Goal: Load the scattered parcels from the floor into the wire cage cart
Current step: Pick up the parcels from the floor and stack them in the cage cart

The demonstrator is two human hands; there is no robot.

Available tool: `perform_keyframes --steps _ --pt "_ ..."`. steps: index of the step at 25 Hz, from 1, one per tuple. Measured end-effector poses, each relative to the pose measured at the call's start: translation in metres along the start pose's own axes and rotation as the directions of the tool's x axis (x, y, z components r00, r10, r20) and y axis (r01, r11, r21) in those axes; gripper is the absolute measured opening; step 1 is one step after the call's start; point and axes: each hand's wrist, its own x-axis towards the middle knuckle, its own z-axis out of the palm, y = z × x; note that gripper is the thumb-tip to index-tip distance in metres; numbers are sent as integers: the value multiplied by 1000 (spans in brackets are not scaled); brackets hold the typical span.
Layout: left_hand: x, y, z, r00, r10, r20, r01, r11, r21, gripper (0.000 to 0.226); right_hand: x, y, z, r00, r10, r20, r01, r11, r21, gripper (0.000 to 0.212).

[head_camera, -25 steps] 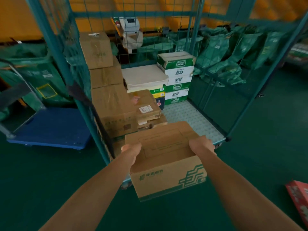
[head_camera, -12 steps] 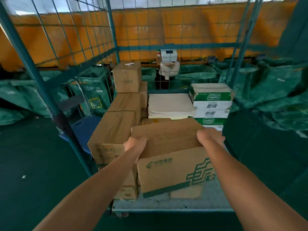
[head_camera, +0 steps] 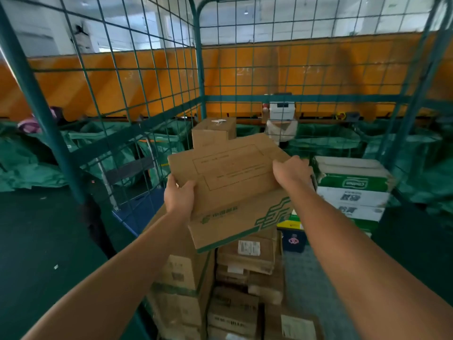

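Observation:
I hold a brown cardboard parcel (head_camera: 230,177) with green postal markings, tilted, over the stacked boxes inside the green wire cage cart (head_camera: 152,94). My left hand (head_camera: 177,193) grips its left edge and my right hand (head_camera: 291,171) grips its right edge. Below it lie several brown parcels (head_camera: 247,256) stacked on the cart floor, and a taller brown stack (head_camera: 213,132) stands behind it on the left. On the right stand white and green cartons (head_camera: 353,190).
Green mail sacks (head_camera: 31,158) lie around the cart outside the mesh. A blue platform trolley (head_camera: 137,209) shows through the left wall. An orange barrier (head_camera: 269,69) runs along the back. The grey cart floor (head_camera: 306,273) shows bare at the right front.
I have stepped up to the cart and raised the parcel from low in front of the cart to above the stacked boxes inside. Both hands keep their grip.

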Motion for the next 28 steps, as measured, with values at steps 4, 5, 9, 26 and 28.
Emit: perform_keyframes --steps 4,5,9,26,28 --pt "37 1 -1 993 -33 -112 25 997 -72 58 36 -37 35 998 -53 28 53 998 -17 58" --pt "46 2 1 990 -40 -135 29 996 -83 57 47 -46 45 996 -74 43 74 997 -7 58" --pt "89 2 10 962 -95 -255 71 992 -102 49 90 -85 83 980 -177 87 179 984 -12 58" --pt "245 -26 58 800 -386 -460 461 885 59 80 209 -140 211 918 -208 338 202 978 52 53" --pt "259 -23 56 819 -326 -472 463 862 208 87 214 -139 221 927 -201 318 224 974 -37 53"
